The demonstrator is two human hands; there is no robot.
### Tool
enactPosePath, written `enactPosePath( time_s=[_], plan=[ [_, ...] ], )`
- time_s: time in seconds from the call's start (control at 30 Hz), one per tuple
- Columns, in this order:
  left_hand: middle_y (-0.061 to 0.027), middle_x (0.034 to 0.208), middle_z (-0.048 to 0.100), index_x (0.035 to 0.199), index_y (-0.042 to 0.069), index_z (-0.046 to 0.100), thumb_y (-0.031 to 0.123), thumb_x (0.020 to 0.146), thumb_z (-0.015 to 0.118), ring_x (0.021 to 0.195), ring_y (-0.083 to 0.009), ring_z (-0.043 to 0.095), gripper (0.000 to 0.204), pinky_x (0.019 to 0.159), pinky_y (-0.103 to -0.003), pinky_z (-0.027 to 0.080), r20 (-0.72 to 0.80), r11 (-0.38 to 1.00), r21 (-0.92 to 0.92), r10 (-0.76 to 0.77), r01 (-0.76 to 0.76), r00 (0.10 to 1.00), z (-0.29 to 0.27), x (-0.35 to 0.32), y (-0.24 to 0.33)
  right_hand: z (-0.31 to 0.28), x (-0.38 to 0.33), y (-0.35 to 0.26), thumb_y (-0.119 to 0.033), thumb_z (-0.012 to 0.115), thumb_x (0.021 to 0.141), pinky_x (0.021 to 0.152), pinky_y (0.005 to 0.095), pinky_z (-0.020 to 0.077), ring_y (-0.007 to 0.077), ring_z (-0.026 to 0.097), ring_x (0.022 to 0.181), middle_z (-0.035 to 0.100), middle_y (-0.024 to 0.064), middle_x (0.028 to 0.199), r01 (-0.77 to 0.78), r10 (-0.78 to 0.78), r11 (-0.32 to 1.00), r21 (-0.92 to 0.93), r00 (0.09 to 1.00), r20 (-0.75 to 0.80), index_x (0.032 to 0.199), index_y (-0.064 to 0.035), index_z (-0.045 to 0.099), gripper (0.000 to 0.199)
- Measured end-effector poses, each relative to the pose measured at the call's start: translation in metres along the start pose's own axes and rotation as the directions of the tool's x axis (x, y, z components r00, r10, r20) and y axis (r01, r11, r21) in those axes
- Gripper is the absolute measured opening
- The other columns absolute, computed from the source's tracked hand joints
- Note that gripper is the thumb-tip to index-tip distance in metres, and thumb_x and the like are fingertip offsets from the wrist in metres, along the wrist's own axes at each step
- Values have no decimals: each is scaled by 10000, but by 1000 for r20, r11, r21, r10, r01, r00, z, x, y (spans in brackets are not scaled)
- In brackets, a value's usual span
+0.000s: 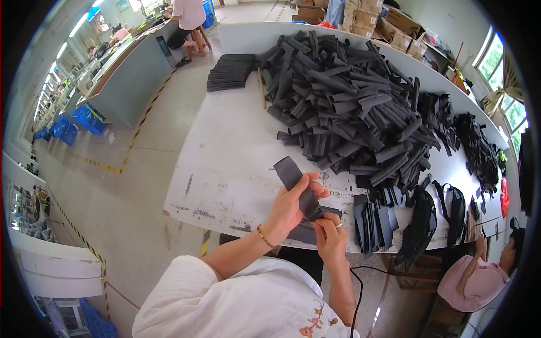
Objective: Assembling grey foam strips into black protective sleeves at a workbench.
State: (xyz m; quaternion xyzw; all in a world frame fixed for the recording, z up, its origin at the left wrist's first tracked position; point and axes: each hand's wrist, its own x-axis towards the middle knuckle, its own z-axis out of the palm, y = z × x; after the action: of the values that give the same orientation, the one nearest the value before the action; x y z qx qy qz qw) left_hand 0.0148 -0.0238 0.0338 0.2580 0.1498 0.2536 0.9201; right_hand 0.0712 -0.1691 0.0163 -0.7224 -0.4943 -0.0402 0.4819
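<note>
A flat black fabric strip slants across the front of the white table. My left hand is wrapped round its middle, and the strip's far end sticks out past the thumb. At the near end my right hand pinches with thumb and fingers; a second dark piece shows behind that pinch, its kind unclear. Beyond my hands lies a large loose heap of similar black strips. Just right of my right hand, more flat black pieces lie in an overlapping stack.
A neat stack of black strips and a wooden stick lie at the table's far left. Black bags and bunched black straps occupy the right side. A seated co-worker is at right. A black cord hangs near my right forearm.
</note>
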Motion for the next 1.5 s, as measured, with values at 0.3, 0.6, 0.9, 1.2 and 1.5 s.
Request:
enactPosePath(
  time_s=[0.3, 0.6, 0.9, 1.2, 1.5],
  plan=[
    [-90, 913, 672, 1197, -16, 561, 249, 1014, 525, 937, -278, 673, 324, 858, -356, 504, 0, 1000, 1, -28, 28, 1000, -4, 3, 2, 1, -4, 1, 32, 736, 769, 584, 386, 509, 322, 625, 701, 612, 145, 905, -1, 1, 1000, -26, 1000, -2, 848, -13, 617, 150],
    [-70, 868, 652, 1157, 5, 567, 241, 1012, 529, 896, -254, 673, 279, 849, -364, 524, 12, 1000, 16, -1, 1, 1000, -1, 2, -2, 2, 0, 2, 61, 721, 763, 590, 381, 503, 320, 613, 704, 601, 139, 881, -4, 3, 1000, -10, 1000, -28, 833, -5, 599, 155],
    [-61, 872, 638, 1156, 16, 564, 277, 1013, 523, 892, -243, 670, 301, 860, -352, 523, -5, 999, -22, 43, -44, 999, -3, -1, -13, 4, 0, 8, 61, 729, 753, 588, 378, 501, 320, 614, 710, 607, 144, 882, -22, 22, 1000, 16, 1000, -15, 835, -3, 601, 166],
    [-199, 1079, 658, 1165, -32, 514, 309, 1036, 445, 1108, -364, 619, 370, 1036, -465, 447, -21, 968, 10, 253, -253, 967, -4, 15, -4, 31, 8, -4, -66, 665, 907, 734, 254, 494, 103, 579, 834, 567, 62, 1091, -348, 546, 702, 621, 823, -156, 884, 10, 604, 100],
    [-197, 1157, 641, 1200, -21, 509, 292, 1038, 442, 1177, -364, 581, 359, 1093, -484, 403, 100, 954, 11, 296, -298, 950, -10, 19, 11, 5, 15, 3, -104, 629, 943, 697, 287, 523, 111, 605, 835, 627, 83, 1045, -313, 787, 61, 948, 599, 147, 1019, 2, 632, 131]
  ],
)
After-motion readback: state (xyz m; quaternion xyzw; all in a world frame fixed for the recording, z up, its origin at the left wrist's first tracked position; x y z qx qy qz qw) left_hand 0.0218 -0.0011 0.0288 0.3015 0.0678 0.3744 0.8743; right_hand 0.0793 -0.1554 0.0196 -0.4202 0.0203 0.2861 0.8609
